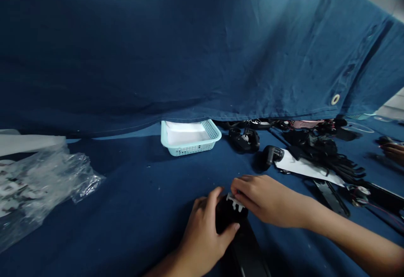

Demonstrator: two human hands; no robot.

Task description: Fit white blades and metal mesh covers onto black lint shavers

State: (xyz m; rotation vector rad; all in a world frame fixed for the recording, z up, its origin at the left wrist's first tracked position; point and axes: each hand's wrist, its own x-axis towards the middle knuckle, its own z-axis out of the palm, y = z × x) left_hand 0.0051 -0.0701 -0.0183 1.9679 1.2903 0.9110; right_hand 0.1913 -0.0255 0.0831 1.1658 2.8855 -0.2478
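Observation:
My left hand (pixel 202 230) is closed around the head of a black plastic part (pixel 227 215), with the thumb on the near side and the fingers on the far side. From that head a long black bar (pixel 248 251) runs down toward the bottom edge of the picture. A small white plastic piece with short prongs (pixel 236 203) sits at the top of the black head. My right hand (pixel 263 197) pinches at this white piece, its fingertips bent over the upper edge. How the white piece joins the black part is hidden by the fingers.
A light-blue basket (pixel 191 148) with white sheets stands ahead. Clear plastic bags (pixel 59 184) holding white pieces lie at left. Black parts (pixel 244 140), gloves (pixel 334 163) and a white sheet (pixel 307 167) crowd the right. Another person's hand (pixel 393 151) shows far right. A blue cloth (pixel 202 50) hangs behind.

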